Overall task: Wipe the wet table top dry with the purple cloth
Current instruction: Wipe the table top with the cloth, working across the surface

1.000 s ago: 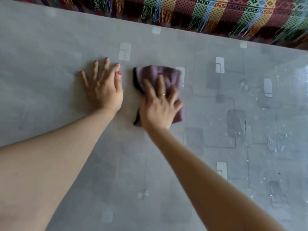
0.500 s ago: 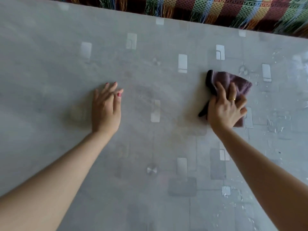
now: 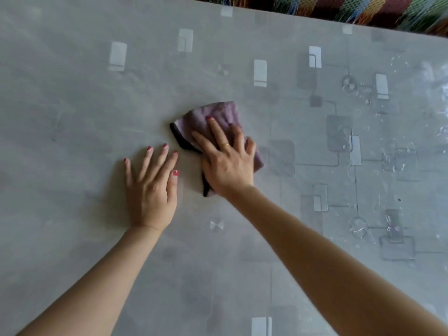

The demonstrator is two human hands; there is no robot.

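Observation:
The folded purple cloth with a black edge lies flat on the grey patterned table top, near the middle. My right hand presses down on the cloth with its fingers spread over it, covering its near half. My left hand rests flat on the table just left of the cloth, fingers apart, holding nothing. Water drops and smears glisten on the right part of the table; the left part looks dull.
The table's far edge runs across the top right, and beyond it lies a colourful woven rug with fringes. Nothing else stands on the table in view.
My right hand has swept the cloth from the wet right side back to the left, close beside my left hand. My left hand stays flat on the table.

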